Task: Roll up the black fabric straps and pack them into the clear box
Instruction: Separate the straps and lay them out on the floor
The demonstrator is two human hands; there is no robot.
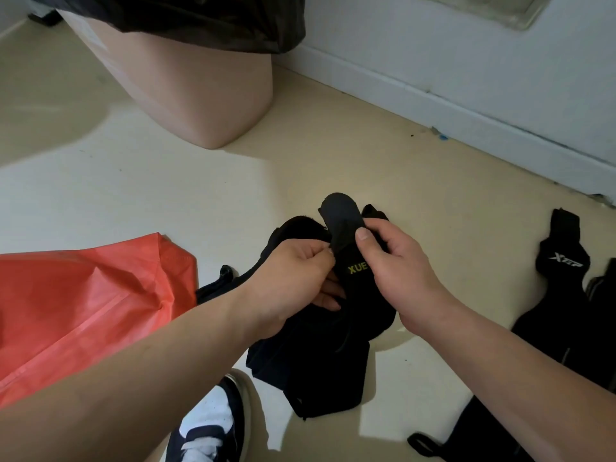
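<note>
A black fabric strap [346, 235] with yellow lettering is held above the floor between both my hands, its rounded end sticking up. My left hand [293, 281] pinches its left edge and my right hand [393, 261] presses a thumb on its front. A heap of more black fabric [320, 371] hangs and lies beneath my hands. Further black straps [560, 261] with a white logo lie on the floor at the right, and another strap [473, 438] at the bottom right. No clear box is in view.
A red plastic bag [83, 308] lies on the floor at the left. A pink bin [186, 81] lined with a black bag stands at the back. A white wall and skirting [466, 105] run along the right. My shoe [213, 425] is at the bottom.
</note>
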